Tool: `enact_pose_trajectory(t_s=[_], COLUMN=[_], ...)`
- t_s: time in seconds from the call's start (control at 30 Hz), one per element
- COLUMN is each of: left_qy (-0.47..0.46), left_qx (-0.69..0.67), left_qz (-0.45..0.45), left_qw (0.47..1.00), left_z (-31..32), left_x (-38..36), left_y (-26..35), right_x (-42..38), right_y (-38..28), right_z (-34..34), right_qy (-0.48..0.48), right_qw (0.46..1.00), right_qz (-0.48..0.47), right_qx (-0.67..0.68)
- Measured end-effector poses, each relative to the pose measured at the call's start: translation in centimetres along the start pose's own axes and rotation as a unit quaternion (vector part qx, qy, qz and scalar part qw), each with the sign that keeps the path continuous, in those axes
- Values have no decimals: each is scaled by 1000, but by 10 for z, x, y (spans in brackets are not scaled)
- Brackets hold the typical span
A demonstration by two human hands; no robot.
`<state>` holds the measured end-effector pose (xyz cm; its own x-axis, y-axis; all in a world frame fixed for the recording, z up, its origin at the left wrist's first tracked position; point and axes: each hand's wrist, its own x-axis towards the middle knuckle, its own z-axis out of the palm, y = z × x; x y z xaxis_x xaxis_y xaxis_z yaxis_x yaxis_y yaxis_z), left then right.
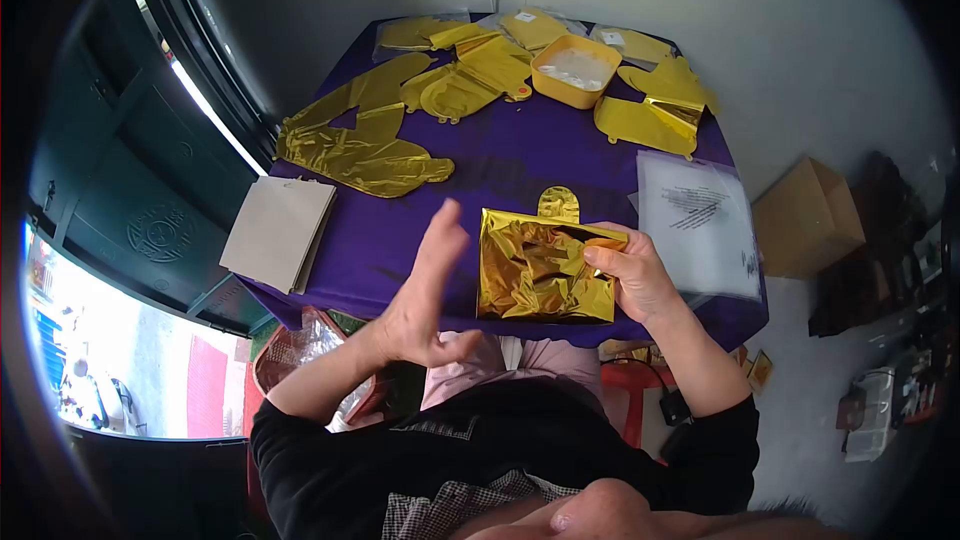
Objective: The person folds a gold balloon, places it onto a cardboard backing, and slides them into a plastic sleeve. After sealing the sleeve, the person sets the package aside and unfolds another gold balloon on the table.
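My right hand (637,275) grips the right edge of a shiny gold foil balloon (540,270), thumb on top. The foil is folded into a crinkled, roughly rectangular packet over the table's front edge, with a rounded tab sticking out at its far side. To the left of the packet, my left hand (425,295) is raised and touches nothing, its fingers and thumb spread apart. Flat gold foil balloons (370,140) lie on the purple tablecloth (520,155) beyond, with another gold foil piece (650,125) at the right.
A yellow tub (570,90) with whitish contents stands at the back among packaged foil pieces. Beige card sheets (278,232) lie stacked at the left edge. Clear plastic bags (698,225) lie at the right. A cardboard box (808,218) is on the floor to the right.
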<state>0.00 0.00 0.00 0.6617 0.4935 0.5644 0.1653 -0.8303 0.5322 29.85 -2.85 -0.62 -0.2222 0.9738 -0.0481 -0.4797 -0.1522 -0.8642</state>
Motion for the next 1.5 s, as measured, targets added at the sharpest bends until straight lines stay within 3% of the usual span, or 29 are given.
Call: enact_pose_trajectory(t_s=[0.03, 0.07, 0.13, 0.17, 0.3, 0.37, 0.5, 0.57, 0.67, 0.7, 0.77, 0.8, 0.87, 1.07, 1.2, 1.23, 1.27, 1.33, 1.37, 1.4, 1.47, 1.5], left_qy=[79, 152, 93, 46, 22, 27, 54, 55, 45, 44, 27, 15, 15, 15, 67, 75, 75, 103, 104, 96, 77, 65], left_qx=[-163, -317, -587, -615, -616, -603, -640, -649, -668, -668, -675, -678, -671, -677, -694, -712, -712, -709, -710, -705, -697, -695], left_qz=[-99, -213, -341, -359, -339, -376, -379, -372, -353, -353, -351, -345, -350, -338, -326, -319, -319, -312, -311, -309, -305, -302], left_qw=[978, 912, 729, 700, 710, 703, 666, 661, 653, 653, 649, 649, 654, 654, 638, 621, 621, 624, 624, 631, 644, 650], left_z=[8, 17, 14, 12, 20, 27, 28, 30, 32, 33, 36, 36, 41, 42, 47, 50, 50, 50, 51, 52, 53, 53], left_x=[-3, -5, 0, 4, 8, 6, 3, -2, -5, -6, -7, -8, -11, -18, -22, -25, -26, -25, -27, -30, -33, -33], left_y=[4, 7, 1, 3, 6, 2, 5, 3, 4, 5, 6, 7, 7, 6, 7, 3, 4, 7, 5, 2, 1, 2], right_x=[0, 0, 0, 0, -2, -5, -11, -10, -7, -10, -6, -5, -1, 2, 2, -1, -2, -3, -5, -5, -3, -3], right_y=[2, 4, 3, 5, 10, 10, -6, -12, -16, -24, -23, -21, -19, -14, -4, -8, -7, -4, -8, -9, -8, -10], right_z=[0, 1, 2, 6, 16, 17, 6, 0, 2, 9, 17, 24, 26, 24, 14, 4, 4, 7, 8, 10, 15, 20], right_qy=[2, 3, -10, -20, -40, -50, -64, -35, -8, -19, -46, -57, -87, -125, -147, -159, -159, -146, -155, -156, -150, -139], right_qw=[1000, 1000, 999, 999, 998, 993, 994, 965, 774, 723, 649, 658, 605, 648, 866, 921, 921, 902, 853, 853, 710, 681], right_qz=[-10, -20, -22, -28, -33, -37, -19, -142, -359, -357, -431, -444, -465, -455, -249, -101, -101, -206, -248, -247, -372, -399], right_qx=[-6, -12, -25, -26, -27, -101, -84, -216, -521, -591, -625, -605, -641, -598, -407, -341, -341, -350, -432, -432, -579, -599])
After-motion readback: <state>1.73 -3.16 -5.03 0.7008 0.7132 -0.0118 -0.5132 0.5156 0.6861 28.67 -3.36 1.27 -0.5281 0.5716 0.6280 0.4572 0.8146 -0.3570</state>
